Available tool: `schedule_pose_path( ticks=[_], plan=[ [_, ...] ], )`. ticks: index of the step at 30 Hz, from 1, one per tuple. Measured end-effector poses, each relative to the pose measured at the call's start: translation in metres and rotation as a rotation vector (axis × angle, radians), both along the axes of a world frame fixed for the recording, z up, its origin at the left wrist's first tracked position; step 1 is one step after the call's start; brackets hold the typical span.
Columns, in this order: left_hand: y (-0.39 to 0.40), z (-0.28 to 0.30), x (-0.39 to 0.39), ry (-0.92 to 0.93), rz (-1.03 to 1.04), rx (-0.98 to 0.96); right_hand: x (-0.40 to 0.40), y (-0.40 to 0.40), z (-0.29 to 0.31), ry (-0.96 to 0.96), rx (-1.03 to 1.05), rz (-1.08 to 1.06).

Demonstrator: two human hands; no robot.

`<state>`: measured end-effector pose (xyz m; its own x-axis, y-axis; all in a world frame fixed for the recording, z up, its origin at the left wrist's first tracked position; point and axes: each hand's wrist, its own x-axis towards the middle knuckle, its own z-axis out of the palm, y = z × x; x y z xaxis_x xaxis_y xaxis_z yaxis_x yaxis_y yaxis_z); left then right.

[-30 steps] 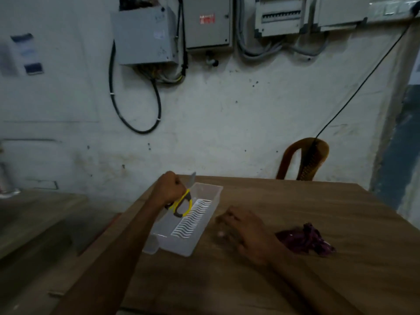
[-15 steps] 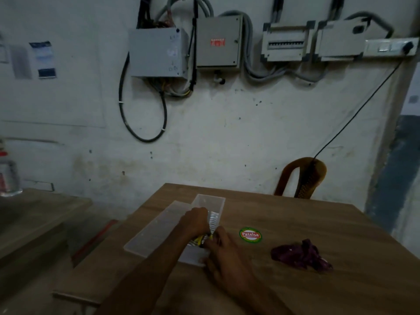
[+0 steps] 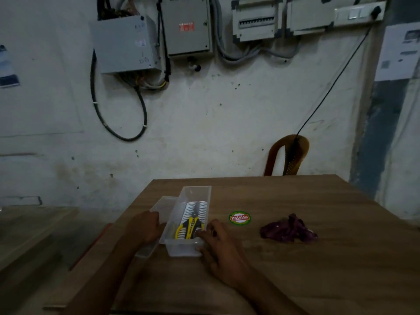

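"Two hands: left hand (image 3: 145, 228) flat on the lid (image 3: 161, 202), right hand (image 3: 221, 244) with fingers (image 3: 202, 234) pinching the box (image 3: 195, 193) corner, by the left edge of the bench (image 3: 295, 280)."

"With the pliers (image 3: 189, 225) inside, a careless shove could tip the lid off that edge."

Yellow-handled pliers (image 3: 189, 227) lie flat inside the open clear box (image 3: 197, 192).

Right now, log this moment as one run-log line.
pliers inside clear box | left hand rests on lid | right hand grips box corner
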<state>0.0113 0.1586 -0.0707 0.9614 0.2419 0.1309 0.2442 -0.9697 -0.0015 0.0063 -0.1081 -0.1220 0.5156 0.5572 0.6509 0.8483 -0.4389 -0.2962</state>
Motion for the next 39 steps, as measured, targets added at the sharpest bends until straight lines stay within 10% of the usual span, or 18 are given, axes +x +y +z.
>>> schedule_pose_path(
  ticks=[15,29,39],
  plan=[
    [-0.026,-0.005,0.0,0.056,-0.057,0.079,0.001,-0.003,0.0,-0.019,0.037,0.041],
    [0.001,0.062,0.139,0.774,0.14,-0.121,0.114,0.001,0.063,0.272,-0.205,0.571],
    [0.017,0.025,0.118,0.747,-0.033,-0.34,0.092,-0.001,0.047,-0.013,-0.273,0.4]
  ],
)
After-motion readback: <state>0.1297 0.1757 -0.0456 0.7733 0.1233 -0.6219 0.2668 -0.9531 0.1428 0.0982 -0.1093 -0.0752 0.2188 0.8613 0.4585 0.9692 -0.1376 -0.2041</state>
